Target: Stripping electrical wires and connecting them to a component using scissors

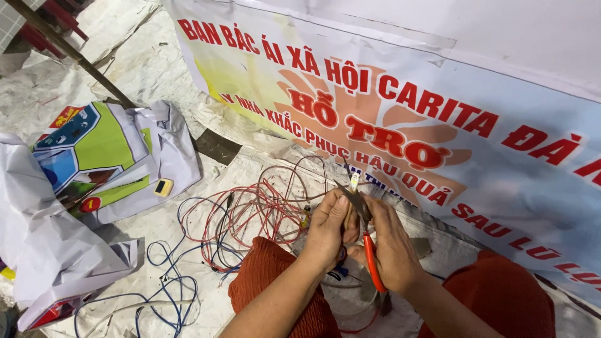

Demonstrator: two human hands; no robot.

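A pair of pliers (366,241) with red handles is held in the right hand (391,250), which is clenched round the handles; the metal tip points up and left, between the two hands. The left hand (327,228) is closed on a thin wire (354,183) just beside the tip, the wire end with a small pale piece standing up above the fingers. Both hands are raised over the lap, above knees clad in rust-red cloth (275,275).

The step in hand appears to be the working of a wire end with the pliers, stripping or cutting; which of the two cannot be told, since the tip is partly hidden by the fingers. For the next move, a steady hold of the wire close to the tip would be called for, with a light squeeze so that the strands are not severed.

A tangle of red wires (263,209) lies on the floor sheet (156,231) just beyond the hands, with blue wires (169,294) nearer the left. A printed banner (476,125) lies to the right, and crumpled printed sheeting (94,156) to the left.
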